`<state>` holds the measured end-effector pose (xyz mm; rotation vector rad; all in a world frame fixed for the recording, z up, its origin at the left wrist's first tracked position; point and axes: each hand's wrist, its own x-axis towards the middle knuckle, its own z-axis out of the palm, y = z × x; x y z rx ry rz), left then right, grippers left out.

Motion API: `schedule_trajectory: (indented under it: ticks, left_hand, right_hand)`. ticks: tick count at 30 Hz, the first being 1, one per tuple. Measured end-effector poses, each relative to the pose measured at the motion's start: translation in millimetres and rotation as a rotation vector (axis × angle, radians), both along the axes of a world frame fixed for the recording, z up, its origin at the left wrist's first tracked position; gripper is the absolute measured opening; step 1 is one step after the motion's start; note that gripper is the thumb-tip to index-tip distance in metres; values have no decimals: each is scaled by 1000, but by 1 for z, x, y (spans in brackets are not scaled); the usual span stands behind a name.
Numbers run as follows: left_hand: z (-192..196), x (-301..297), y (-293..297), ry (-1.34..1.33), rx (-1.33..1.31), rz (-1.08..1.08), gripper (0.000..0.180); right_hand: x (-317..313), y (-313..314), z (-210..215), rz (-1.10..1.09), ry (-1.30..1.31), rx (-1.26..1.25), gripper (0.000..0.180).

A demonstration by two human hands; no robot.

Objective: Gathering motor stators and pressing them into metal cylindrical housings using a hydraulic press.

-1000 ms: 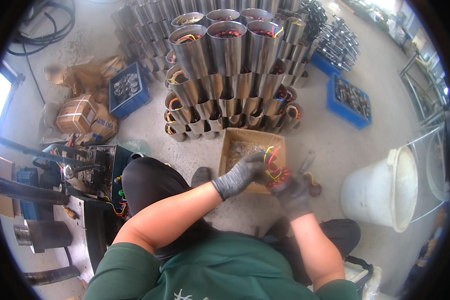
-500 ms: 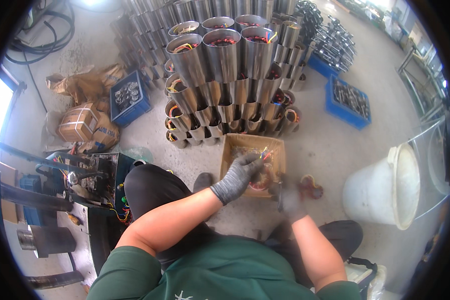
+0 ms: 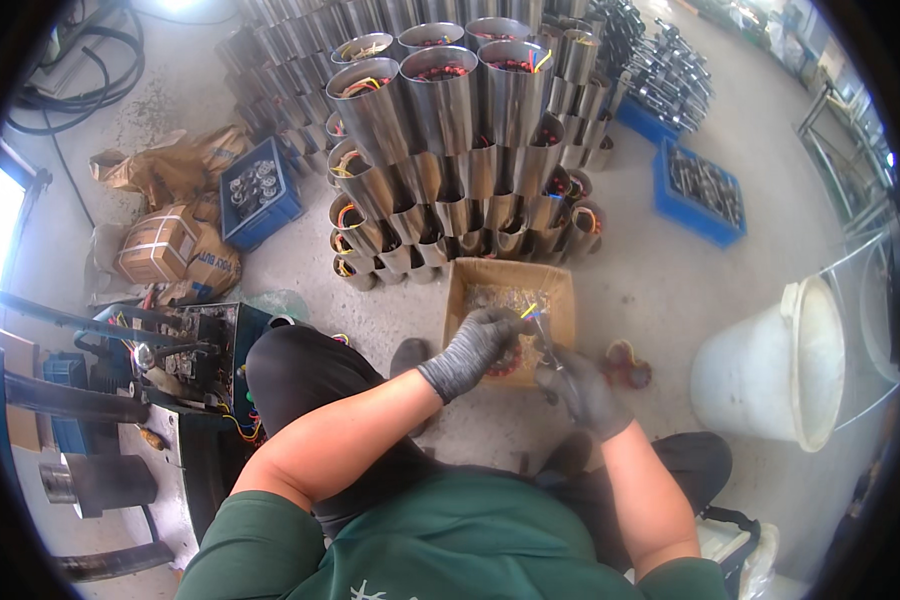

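Item: wiring step at cardboard box (image 3: 560, 285). Left hand (image 3: 480, 340) closed on coloured wires (image 3: 530, 312); right hand (image 3: 580, 385) gripped, apparently, a thin tool. Next: steady trimming.

One fisheye view from my head, looking steeply down past my chest, my gloved left hand (image 3: 475, 345) and right hand (image 3: 580, 385) close below centre, the concrete floor (image 3: 660, 270) farther out, edges bending toward the dark round rim.
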<state>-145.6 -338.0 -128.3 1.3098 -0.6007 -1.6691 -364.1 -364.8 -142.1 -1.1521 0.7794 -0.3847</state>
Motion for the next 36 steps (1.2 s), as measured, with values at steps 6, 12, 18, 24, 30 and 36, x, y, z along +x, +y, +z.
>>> schedule_trajectory:
  ticks: [6,12,18,24,30,36]
  left_hand:
    - [-6,-4,5,34,-135,-100,26]
    - [-7,-10,2,72,-90,-24,25]
    - [-21,-8,0,-15,-88,-48,24]
    - [-19,-5,1,-94,-17,-87,17]
    - [-31,-2,1,-108,9,-111,15]
    - [-31,-1,3,-178,-47,-69,15]
  right_hand:
    - [2,-3,-3,6,-23,20,54]
    - [3,6,2,-103,-70,138,44]
    - [0,5,6,-82,45,73,43]
    - [-9,-2,-1,-36,47,222,41]
    - [-5,-5,-3,-161,-76,633,30]
    - [-11,0,-10,-159,-115,488,27]
